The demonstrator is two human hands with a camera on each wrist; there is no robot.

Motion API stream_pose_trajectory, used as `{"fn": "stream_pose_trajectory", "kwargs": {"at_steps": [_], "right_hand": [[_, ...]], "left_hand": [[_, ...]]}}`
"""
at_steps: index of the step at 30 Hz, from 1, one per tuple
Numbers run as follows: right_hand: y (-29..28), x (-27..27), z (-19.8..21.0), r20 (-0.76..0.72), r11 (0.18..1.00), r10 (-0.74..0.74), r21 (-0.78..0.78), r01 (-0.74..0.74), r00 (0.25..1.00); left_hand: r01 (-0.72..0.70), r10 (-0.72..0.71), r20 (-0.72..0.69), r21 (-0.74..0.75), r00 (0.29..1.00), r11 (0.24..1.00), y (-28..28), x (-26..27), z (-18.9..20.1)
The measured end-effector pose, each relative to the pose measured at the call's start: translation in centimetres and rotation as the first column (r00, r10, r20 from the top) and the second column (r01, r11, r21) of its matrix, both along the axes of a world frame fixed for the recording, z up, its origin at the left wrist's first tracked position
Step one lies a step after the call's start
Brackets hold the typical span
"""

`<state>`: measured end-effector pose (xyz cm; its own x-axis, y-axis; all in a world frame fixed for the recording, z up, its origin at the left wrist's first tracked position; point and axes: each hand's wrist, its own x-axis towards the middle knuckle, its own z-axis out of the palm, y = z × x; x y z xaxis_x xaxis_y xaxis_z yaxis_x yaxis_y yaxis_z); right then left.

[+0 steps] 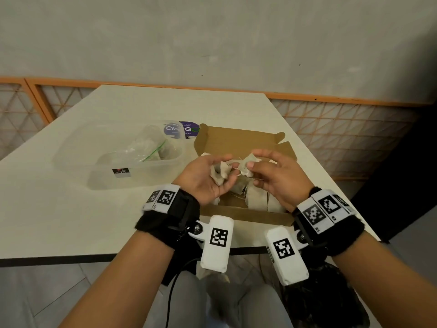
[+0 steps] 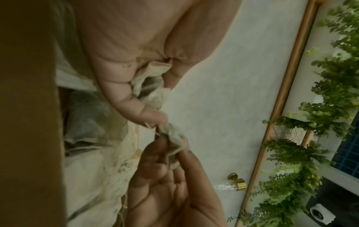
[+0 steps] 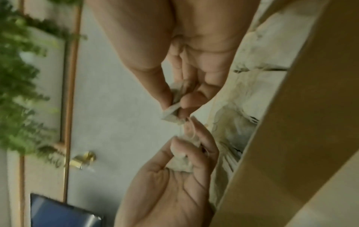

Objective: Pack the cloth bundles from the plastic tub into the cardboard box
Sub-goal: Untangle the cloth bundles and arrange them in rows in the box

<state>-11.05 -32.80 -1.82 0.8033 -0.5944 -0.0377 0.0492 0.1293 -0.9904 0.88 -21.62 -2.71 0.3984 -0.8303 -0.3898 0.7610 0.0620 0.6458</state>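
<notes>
Above the open cardboard box (image 1: 238,140), both hands meet, each with a small cloth bundle. The left hand (image 1: 205,176) lies palm up, its fingers curled around one bundle (image 1: 220,174); the right hand (image 1: 279,176) pinches another bundle (image 1: 247,165) between thumb and forefinger, the other fingers spread. More bundles (image 1: 257,197) lie packed in the box beneath the hands, partly hidden by them. Left of the box stands the clear plastic tub (image 1: 99,147), with a few bundles and a clear zip bag (image 1: 151,147) inside. Behind the tub, a purple sticker (image 1: 186,129) lies on the white table (image 1: 71,221). Orange lattice panels (image 1: 343,129) line the wall.
</notes>
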Motion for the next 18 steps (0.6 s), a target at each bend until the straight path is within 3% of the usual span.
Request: {"fn": "stream_pose_trajectory", "kwargs": {"at_steps": [3,5,7,13,18], "right_hand": [[-0.1,-0.2,-0.6,0.093,0.986,-0.041,0.163,0.025,0.995],[0.0,-0.3,-1.0,0.116,0.979,-0.046,0.201,0.022,0.992],[0.2,-0.5,-1.1,0.115,0.981,-0.031,0.196,0.008,0.993],[0.2,-1.4,-0.1,0.090,0.999,0.042,0.021,-0.044,0.995],[0.0,-0.6,0.5,0.023,0.999,-0.011,-0.032,0.012,1.000]], "left_hand": [[0.021,-0.038,0.203,0.085,0.978,0.996,-0.4,-0.6,-0.2],[0.033,-0.075,0.376,0.117,0.923,0.993,-0.6,-1.1,-0.5],[0.034,-0.079,0.464,0.105,0.882,0.994,-0.9,-1.4,-0.8],[0.037,-0.060,0.419,0.063,0.906,0.997,-0.8,-0.8,-0.8],[0.065,-0.116,0.504,0.117,0.856,0.991,-1.0,-1.3,-0.3]]}}
